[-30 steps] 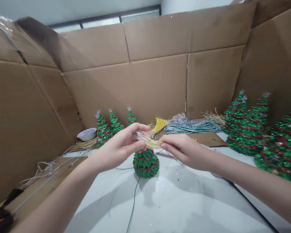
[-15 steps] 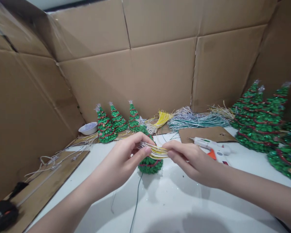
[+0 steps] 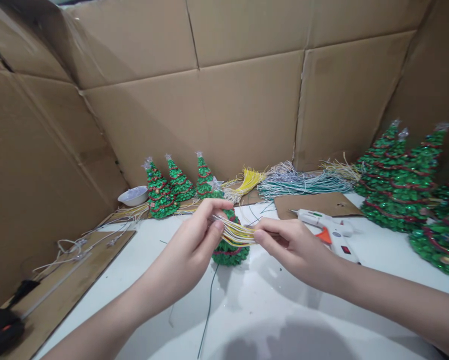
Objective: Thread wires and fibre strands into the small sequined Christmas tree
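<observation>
A bundle of thin yellow and white wires [image 3: 237, 233] stretches between my two hands above the white table. My left hand [image 3: 194, 245] grips its left end between thumb and fingers. The right end is pinched in my right hand [image 3: 292, 245]. Directly behind the wires stands a small green Christmas tree [image 3: 230, 256] with red garland and a clear star on top; the bundle and my left hand hide its middle. From near the tree's base a dark green wire [image 3: 210, 310] runs toward me across the table.
A white glue gun [image 3: 331, 230] with an orange trigger lies right of my right hand, near a cardboard piece [image 3: 316, 205]. Decorated trees [image 3: 404, 185] stand at right, smaller ones [image 3: 160, 192] at back left. Behind lie green-white wires [image 3: 307, 185], yellow wires [image 3: 249, 181] and a white bowl [image 3: 133, 196].
My left thumb and fingers have shifted slightly left on the bundle, and the wires fan out a little more. My right hand keeps its pinch. The view has moved slightly.
</observation>
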A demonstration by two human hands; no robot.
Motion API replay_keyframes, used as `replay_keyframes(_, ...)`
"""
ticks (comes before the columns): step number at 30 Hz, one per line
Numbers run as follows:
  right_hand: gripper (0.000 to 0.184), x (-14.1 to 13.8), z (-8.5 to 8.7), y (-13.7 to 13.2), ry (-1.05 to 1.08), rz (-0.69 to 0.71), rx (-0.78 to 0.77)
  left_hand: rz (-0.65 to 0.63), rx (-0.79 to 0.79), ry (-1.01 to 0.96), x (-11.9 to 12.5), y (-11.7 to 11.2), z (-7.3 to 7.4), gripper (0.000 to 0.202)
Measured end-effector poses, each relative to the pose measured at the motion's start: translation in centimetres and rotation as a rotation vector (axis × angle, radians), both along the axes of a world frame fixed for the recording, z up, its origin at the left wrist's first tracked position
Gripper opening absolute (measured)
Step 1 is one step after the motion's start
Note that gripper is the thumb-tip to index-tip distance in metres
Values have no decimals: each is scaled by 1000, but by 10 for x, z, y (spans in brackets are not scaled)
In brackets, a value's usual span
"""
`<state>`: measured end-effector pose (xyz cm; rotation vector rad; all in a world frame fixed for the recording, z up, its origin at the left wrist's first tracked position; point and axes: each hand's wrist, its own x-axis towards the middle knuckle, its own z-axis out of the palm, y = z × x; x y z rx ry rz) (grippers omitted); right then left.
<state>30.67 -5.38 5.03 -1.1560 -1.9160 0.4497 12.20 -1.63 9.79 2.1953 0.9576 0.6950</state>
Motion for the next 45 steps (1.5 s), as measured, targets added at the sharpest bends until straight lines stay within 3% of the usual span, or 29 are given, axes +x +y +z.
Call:
replay_keyframes(10,23,2,-14,3,-181,-60,308,16,43,-75,6,2,-6,18)
replay_keyframes(16,19,6,-15,8,-153,-135,423,6,-177,-223,6,10,-7,29)
replay_keyframes(21,18,5,-14,4,-136,-128,419,-17,-273,-329,9,13,-5,24)
replay_keyframes(28,21,4,-9,2,-126,-97,302,-38,-211,-282,7,13,-5,20)
replay_keyframes(39,20,3,-9,2,-15,-87,282,21,-199,-293,8,10,-1,16)
replay_keyframes(45,23,4,-9,4,-7,-83,222,-53,-187,-215,4,9,1,23)
